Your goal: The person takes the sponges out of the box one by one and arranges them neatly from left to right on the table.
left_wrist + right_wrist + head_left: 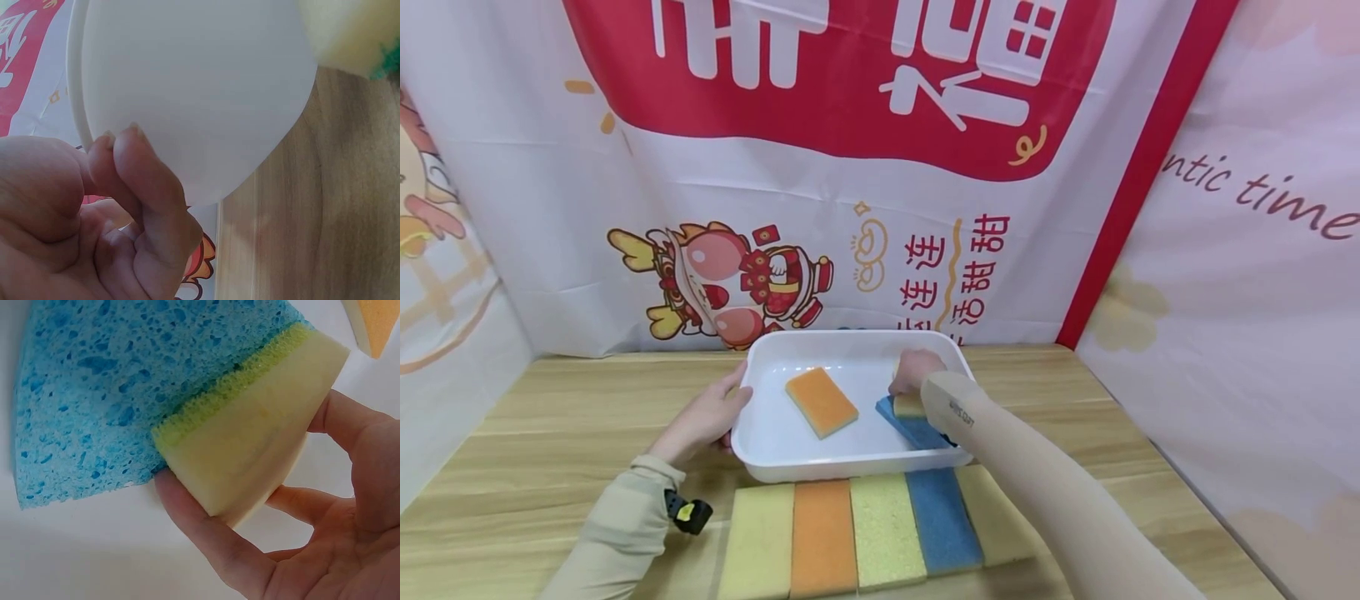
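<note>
Within right hand (pixel 350 540), 1 yellow sponge (pixel 247 431)

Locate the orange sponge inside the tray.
In the head view, the orange sponge lies left of centre in the tray, between the left hand and the blue sponge.

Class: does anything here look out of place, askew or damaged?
Yes: the banner hangs sideways, its dragon lying on its side. Inside the tray, the orange sponge lies slanted to the rim. I see no spill or damage.
</note>
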`<state>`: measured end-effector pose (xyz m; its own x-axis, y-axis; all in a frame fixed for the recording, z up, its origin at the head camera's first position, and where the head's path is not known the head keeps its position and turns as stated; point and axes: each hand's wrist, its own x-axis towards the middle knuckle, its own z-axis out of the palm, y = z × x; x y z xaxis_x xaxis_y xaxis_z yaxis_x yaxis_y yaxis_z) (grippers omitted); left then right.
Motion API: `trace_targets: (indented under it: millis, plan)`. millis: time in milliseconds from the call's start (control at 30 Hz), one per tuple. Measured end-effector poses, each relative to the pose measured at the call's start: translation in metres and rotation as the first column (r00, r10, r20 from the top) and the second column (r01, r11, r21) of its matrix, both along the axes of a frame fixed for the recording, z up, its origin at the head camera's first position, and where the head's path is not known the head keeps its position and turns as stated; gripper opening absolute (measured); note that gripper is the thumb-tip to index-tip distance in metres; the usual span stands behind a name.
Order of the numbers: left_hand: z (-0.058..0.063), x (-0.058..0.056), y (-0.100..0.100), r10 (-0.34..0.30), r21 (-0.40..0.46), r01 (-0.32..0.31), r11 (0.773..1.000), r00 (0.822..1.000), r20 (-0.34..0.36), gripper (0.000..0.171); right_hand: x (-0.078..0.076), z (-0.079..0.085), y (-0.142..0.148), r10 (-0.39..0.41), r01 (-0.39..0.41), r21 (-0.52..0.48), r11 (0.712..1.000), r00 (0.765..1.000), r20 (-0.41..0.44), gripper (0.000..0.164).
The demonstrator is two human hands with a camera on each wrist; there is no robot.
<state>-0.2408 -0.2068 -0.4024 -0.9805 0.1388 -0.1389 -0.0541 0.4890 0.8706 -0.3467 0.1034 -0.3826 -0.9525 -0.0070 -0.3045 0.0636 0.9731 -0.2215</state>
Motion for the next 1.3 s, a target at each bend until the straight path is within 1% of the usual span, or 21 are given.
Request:
trace_targets:
  millis: [67,200,333,433,600,700,867,967,1100,1200,1300]
  plan:
    - [-0.001,0.000,-0.001,0.001,0.001,-0.001,1.000,1.000,0.000,0.060,0.000,-0.001,0.000,-0.011,0.011,-0.012,1.000,1.000,0.005,0.048]
    - [-0.003,0.000,-0.001,-0.003,0.003,0.003,1.000,1.000,-0.003,0.060,-0.001,-0.003,0.002,0.005,-0.005,0.004,1.000,1.000,0.000,0.049]
    - [-0.002,-0.001,-0.002,-0.001,0.005,0.001,1.000,1.000,-0.009,0.060,-0.001,-0.002,0.006,0.015,-0.015,-0.015,1.000,1.000,-0.005,0.043]
    - [-0.002,-0.002,-0.002,-0.010,0.002,0.010,1.000,1.000,-0.013,0.060,0.001,0.000,0.009,0.007,-0.007,-0.054,0.999,1.000,-0.003,0.040]
    - [-0.002,-0.001,-0.001,-0.018,0.004,0.018,1.000,1.000,-0.007,0.060,0.008,0.004,0.011,-0.015,0.015,-0.094,0.995,1.000,0.000,0.051]
    - [-0.002,-0.001,-0.001,-0.014,0.017,0.014,1.000,1.000,-0.002,0.060,0.012,0.009,0.011,-0.021,0.020,-0.124,0.992,1.000,-0.001,0.055]
    - [-0.001,-0.002,-0.003,-0.019,0.026,0.019,0.999,1.000,-0.007,0.060,0.018,0.024,0.009,-0.029,0.028,-0.173,0.984,1.000,-0.003,0.058]
    - [-0.001,-0.002,-0.004,-0.028,0.025,0.028,0.999,0.999,-0.015,0.060,0.019,0.033,0.009,0.007,-0.010,-0.156,0.988,1.000,-0.018,0.058]
    - [-0.001,-0.001,-0.003,-0.023,0.024,0.023,0.999,1.000,-0.013,0.060,0.018,0.039,0.012,0.073,-0.077,-0.125,0.989,0.997,-0.041,0.062]
    - [0.000,0.000,-0.003,-0.020,0.021,0.021,1.000,1.000,-0.010,0.060,0.020,0.043,0.013,0.068,-0.074,-0.148,0.986,0.997,-0.042,0.068]
    - [0.001,0.000,-0.002,-0.024,0.020,0.025,0.999,1.000,-0.016,0.061,0.029,0.050,0.013,0.068,-0.076,-0.179,0.981,0.996,-0.054,0.072]
